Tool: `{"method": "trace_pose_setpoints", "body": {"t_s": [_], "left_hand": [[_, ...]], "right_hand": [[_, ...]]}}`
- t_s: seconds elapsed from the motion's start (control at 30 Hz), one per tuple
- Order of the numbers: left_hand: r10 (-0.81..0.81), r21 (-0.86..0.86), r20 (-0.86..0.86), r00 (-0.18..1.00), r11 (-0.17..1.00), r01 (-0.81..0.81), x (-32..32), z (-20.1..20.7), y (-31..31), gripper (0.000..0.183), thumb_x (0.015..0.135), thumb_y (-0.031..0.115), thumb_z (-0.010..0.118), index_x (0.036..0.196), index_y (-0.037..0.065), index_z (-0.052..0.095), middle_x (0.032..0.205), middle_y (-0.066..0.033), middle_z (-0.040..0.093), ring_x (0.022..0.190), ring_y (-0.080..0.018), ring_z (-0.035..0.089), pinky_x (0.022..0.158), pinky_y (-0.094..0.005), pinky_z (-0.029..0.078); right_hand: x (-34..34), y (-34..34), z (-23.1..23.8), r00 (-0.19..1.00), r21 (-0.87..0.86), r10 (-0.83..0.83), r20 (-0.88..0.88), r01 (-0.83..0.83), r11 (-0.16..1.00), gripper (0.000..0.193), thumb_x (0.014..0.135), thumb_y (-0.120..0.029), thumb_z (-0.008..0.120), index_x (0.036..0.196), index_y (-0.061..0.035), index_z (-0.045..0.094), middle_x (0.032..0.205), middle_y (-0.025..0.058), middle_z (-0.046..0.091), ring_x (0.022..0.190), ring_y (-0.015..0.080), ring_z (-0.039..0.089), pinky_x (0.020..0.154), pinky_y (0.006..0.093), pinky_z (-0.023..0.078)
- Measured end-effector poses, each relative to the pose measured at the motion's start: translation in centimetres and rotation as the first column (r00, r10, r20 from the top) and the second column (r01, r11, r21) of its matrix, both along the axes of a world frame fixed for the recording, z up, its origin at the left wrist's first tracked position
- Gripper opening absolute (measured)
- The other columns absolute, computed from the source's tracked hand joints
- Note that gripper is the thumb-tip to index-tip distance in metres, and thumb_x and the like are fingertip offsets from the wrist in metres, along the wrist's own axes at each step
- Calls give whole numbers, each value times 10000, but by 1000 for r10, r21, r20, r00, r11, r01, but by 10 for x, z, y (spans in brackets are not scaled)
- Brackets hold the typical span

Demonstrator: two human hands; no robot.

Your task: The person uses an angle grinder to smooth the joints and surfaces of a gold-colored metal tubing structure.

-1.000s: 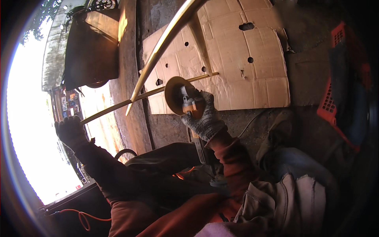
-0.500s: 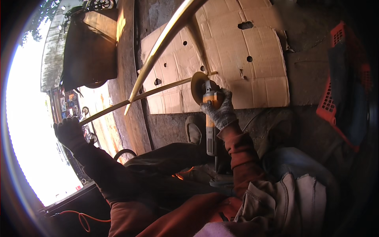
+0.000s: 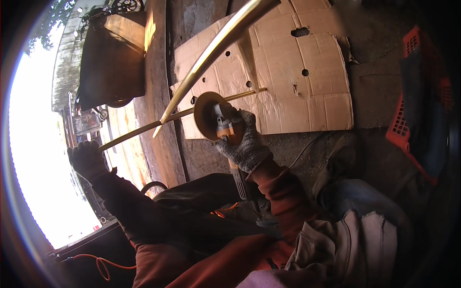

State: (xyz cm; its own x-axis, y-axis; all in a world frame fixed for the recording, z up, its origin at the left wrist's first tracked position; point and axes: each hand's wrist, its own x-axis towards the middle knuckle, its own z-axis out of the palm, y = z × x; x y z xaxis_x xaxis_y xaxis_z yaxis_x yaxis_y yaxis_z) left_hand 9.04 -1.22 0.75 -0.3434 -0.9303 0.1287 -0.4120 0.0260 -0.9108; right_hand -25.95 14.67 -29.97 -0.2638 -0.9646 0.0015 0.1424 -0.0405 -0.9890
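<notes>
In my gloved right hand [image 3: 247,144] is an orange and grey angle grinder [image 3: 230,130], gripped round its body near the head. Its wide round disc [image 3: 202,117] lies against or just over a thin, brass-coloured metal rod [image 3: 129,137]; I cannot tell whether they touch. My gloved left hand [image 3: 88,159] is closed round the rod's near left end. From there the rod slants up to the right, its far end over flattened cardboard [image 3: 293,108]. A thicker, shiny, curved, tapering metal piece [image 3: 211,55] rises from the rod, its narrow tip crossing it left of the disc.
A long wooden plank [image 3: 157,91] runs along the cardboard's left side. Red perforated crates [image 3: 399,122] with dark cloth stand at the right. An orange cord [image 3: 100,263] loops at lower left. Wheels and a dark panel [image 3: 113,67] are at upper left, beside bright daylight.
My right hand has moved the grinder left along the rod and tilted it, its disc turning more face-on. The rod and curved piece have shifted slightly right. My left hand keeps its grip.
</notes>
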Motion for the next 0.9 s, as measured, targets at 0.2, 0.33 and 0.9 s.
{"method": "trace_pose_setpoints", "body": {"t_s": [0.2,0.33,0.9], "left_hand": [[-22,-118,285,958,991,58,-55,-28,-1,217,850,195,570,643,164,625,710,-13,623,712,-165,612,881,-345,450],[-57,-276,281,958,951,138,-55,-13,-6,266,860,209,556,606,158,616,669,-21,607,680,-171,600,895,-362,435],[-256,-146,-252,933,963,225,-76,-12,5,331,978,356,419,706,195,520,627,-4,553,587,-183,559,600,-350,436]], "right_hand": [[-7,19,-43,975,210,-43,219,-4,978,745,700,-143,821,1274,-85,349,1171,139,554,1018,286,615,875,383,527],[-19,42,-92,668,386,-296,683,14,922,701,678,-67,840,1221,-80,398,1109,82,554,936,207,614,745,344,561],[-144,57,-85,768,256,-151,622,-18,966,360,857,-250,691,1117,-63,527,767,161,641,558,365,654,521,461,567]]}}
